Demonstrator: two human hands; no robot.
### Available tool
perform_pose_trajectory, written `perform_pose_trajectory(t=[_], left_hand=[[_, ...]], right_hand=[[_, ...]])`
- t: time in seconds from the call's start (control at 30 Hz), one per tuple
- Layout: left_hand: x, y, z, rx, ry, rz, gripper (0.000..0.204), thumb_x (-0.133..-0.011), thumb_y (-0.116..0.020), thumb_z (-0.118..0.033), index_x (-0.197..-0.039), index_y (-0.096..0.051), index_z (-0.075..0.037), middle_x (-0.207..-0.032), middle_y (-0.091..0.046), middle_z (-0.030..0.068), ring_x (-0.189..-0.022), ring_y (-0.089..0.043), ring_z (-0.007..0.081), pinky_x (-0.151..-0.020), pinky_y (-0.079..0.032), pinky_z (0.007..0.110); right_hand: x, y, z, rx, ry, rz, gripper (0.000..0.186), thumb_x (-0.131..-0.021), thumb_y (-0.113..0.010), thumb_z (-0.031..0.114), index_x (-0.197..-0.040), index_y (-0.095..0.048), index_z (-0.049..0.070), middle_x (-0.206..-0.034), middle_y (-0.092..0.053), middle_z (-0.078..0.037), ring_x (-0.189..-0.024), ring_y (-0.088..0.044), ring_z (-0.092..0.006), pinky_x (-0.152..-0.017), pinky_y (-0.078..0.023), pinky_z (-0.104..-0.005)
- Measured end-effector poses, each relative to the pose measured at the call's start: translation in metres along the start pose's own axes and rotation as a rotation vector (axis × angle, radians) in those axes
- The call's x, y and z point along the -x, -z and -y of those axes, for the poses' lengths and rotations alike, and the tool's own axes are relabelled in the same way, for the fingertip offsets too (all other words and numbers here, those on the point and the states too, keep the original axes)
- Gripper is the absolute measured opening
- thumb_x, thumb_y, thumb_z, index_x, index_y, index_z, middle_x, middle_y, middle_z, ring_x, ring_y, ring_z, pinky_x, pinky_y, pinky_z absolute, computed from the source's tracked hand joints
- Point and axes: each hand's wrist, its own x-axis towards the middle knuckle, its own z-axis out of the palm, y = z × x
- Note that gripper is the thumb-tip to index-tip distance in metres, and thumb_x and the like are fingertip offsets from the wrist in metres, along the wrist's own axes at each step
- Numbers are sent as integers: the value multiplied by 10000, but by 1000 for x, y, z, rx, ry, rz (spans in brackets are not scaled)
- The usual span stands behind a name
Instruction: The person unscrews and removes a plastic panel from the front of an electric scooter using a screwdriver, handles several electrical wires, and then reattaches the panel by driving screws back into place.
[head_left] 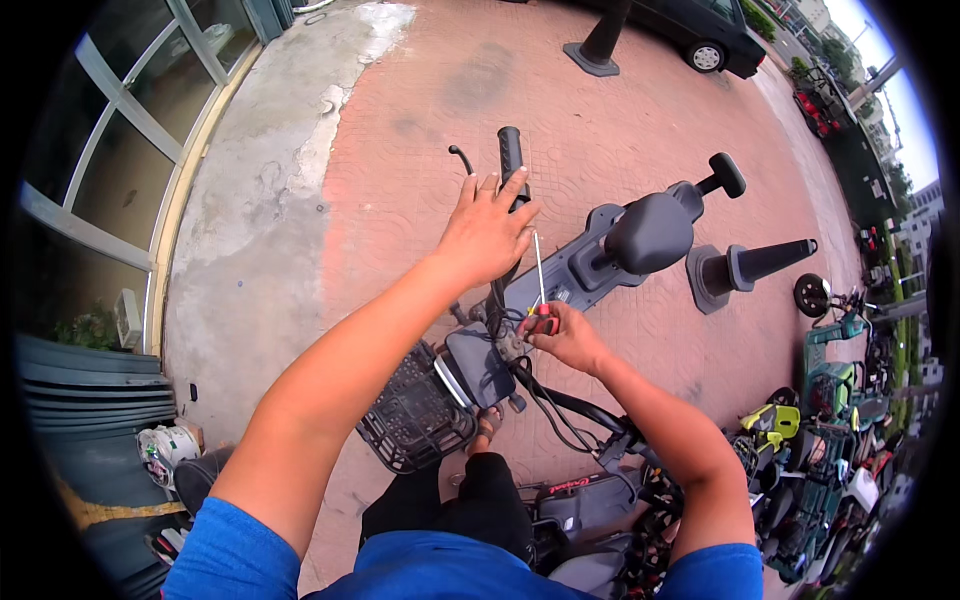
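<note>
My left hand (485, 220) rests with spread fingers on the black handlebar grip (510, 150) of a dark electric scooter, below a brake lever (458, 155). My right hand (560, 338) holds a red-and-black screwdriver (545, 322) near the handlebar stem, its long silver shaft pointing upward. Cables (545, 400) hang beside that hand. A black front basket (405, 420) is at the lower left of the stem. The footboard (575, 280) and dark seat (648, 228) extend toward the upper right.
Traffic cones (705, 275) stand beside and beyond the scooter on pink paving (400, 100). A parked dark car (680, 25) is at the back. Glass doors (130, 180) and a white bucket (165, 450) are at left. Several two-wheelers (830, 420) crowd the right.
</note>
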Motion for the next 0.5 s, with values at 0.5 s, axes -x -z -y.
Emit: perform_pose_trajectory(t=[0.5], left_hand=[[0,-6,-8,34,78,-65,410,-936,-713,-296,-1316,-702,-143,-1641,-463,168,-1253,-583,351,-1263,-301,620]], right_hand=[[80,46,60,694,-144,0,348,-880,-717,319,-1121,-779,77,-923,-777,-196,-889,-758,-397,-832,-592,-473]])
